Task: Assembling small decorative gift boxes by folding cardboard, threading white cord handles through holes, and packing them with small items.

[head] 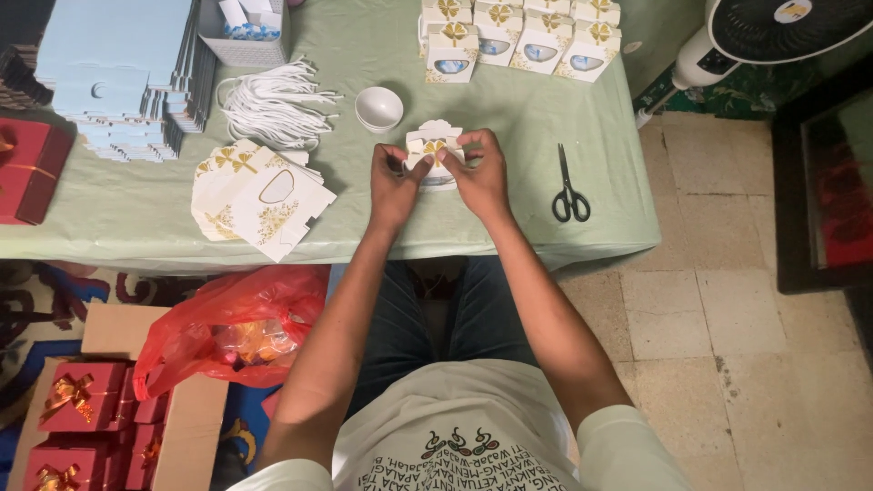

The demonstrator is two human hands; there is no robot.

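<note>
A small white gift box [434, 145] with gold print and a gold bow stands on the pale green tablecloth [509, 136] right in front of me. My left hand [394, 185] grips its left side and my right hand [479, 175] grips its right side, fingertips pinching the flaps at its top. The lower part of the box is hidden behind my fingers.
Flat white-and-gold box blanks [259, 195] lie left of my hands, with white cords [273, 105] and a small white bowl [378, 107] behind. Black scissors [569, 191] lie to the right. Finished boxes [518, 41] stand at the back. A red plastic bag [232, 332] and red boxes [77, 400] sit below the table edge.
</note>
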